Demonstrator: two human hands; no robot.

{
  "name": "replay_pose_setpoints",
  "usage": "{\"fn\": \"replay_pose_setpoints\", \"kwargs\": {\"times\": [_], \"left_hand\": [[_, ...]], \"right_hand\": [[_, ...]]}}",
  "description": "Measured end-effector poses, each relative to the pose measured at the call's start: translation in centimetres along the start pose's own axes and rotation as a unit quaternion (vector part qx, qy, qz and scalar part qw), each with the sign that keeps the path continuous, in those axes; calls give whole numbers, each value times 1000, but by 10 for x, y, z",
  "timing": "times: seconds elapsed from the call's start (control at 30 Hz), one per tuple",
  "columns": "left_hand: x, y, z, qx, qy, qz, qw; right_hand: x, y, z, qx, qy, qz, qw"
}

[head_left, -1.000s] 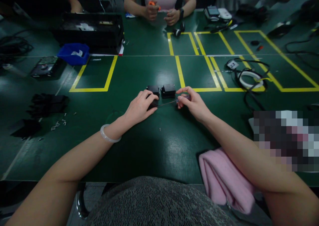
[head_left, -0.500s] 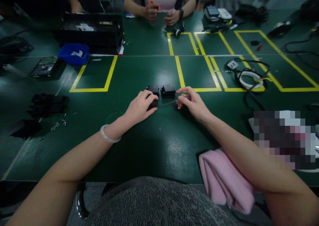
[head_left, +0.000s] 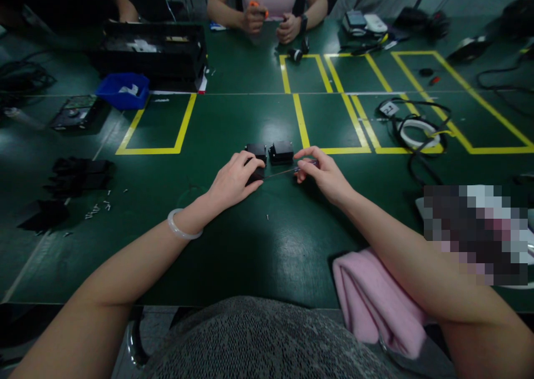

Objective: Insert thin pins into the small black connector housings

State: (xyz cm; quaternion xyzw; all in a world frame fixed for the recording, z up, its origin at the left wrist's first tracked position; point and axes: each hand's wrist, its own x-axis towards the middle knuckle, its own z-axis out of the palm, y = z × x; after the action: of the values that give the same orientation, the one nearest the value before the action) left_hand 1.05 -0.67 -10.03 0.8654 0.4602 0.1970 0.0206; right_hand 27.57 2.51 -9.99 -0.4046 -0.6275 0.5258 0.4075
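My left hand [head_left: 234, 180] is closed over a small black box [head_left: 257, 173] on the green table [head_left: 250, 240], pinning it down. My right hand [head_left: 323, 174] pinches a thin screwdriver [head_left: 287, 171] whose shaft points left into that box. Just beyond my fingers sit two more small black boxes, one [head_left: 256, 150] on the left and one [head_left: 282, 152] on the right, side by side. A pale bangle [head_left: 182, 228] rings my left wrist.
A pink cloth [head_left: 375, 301] lies at the near edge on the right. Coiled cables [head_left: 417, 131] lie right, inside yellow tape markings [head_left: 300, 120]. A black crate [head_left: 152, 48] and blue bin [head_left: 123, 88] stand back left; black parts [head_left: 77, 174] left. Across the table another person's hands [head_left: 271, 23] work.
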Motion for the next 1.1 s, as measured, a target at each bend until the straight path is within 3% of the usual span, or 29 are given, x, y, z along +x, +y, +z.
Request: {"fn": "replay_pose_setpoints", "kwargs": {"times": [1.1], "left_hand": [[0, 1, -1, 6, 3, 3, 1000]], "right_hand": [[1, 2, 1, 8, -6, 7, 1000]]}}
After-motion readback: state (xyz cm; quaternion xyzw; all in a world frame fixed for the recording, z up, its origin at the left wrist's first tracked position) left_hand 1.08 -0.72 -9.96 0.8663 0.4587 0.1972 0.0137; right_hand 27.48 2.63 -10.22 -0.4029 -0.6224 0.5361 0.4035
